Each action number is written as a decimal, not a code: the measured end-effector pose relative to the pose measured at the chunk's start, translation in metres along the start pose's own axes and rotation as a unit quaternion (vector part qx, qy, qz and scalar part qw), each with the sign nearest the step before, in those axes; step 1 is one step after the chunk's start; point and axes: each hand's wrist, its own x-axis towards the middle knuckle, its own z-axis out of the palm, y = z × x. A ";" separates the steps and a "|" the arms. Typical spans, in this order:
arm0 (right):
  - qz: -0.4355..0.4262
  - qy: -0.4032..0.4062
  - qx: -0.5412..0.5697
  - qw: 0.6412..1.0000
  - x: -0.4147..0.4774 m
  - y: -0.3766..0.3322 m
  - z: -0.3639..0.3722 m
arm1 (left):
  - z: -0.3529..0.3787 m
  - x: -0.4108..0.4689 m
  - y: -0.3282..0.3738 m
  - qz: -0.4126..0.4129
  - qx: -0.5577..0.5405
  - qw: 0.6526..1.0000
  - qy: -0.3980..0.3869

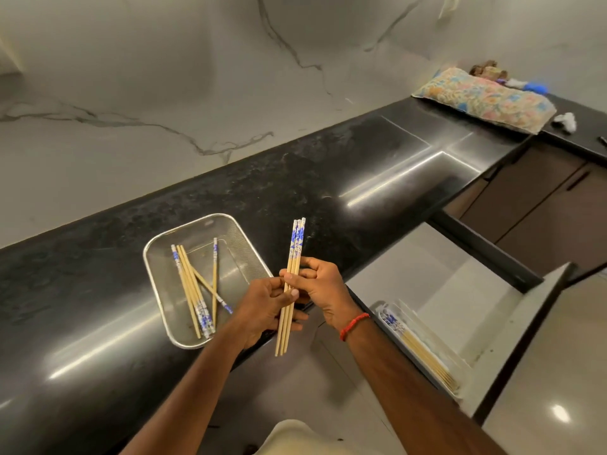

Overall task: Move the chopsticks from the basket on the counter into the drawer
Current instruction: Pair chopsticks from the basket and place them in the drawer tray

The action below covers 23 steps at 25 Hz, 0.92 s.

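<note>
**Head view: squaring the bundle first**

Left hand (262,307) and right hand (323,290) both pinched a bundle of blue-patterned bamboo chopsticks (294,251), upright, between the rectangular steel mesh basket (157,257) and the open white drawer (492,290). I'd have levelled the tips, then laid them alongside the drawer's stored chopsticks (427,359).

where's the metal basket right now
In the head view the silver rectangular mesh basket sits on the black counter, left of centre, beside the left hand gripping blue-tipped wooden chopsticks.

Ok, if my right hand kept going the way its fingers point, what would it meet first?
Probably the left hand, which shares the held chopsticks; beyond it, the basket, though depth is unclear.
</note>
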 end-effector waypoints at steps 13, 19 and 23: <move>0.024 0.095 -0.044 0.994 -0.027 0.004 -0.095 | 0.090 0.035 -0.015 -0.047 0.049 0.996 -0.056; 0.028 0.137 -0.019 0.990 -0.034 0.012 -0.130 | 0.122 0.038 -0.025 -0.079 0.069 0.993 -0.054; 0.032 0.129 -0.026 0.991 -0.036 0.024 -0.142 | 0.133 0.039 -0.038 -0.076 0.074 0.994 -0.042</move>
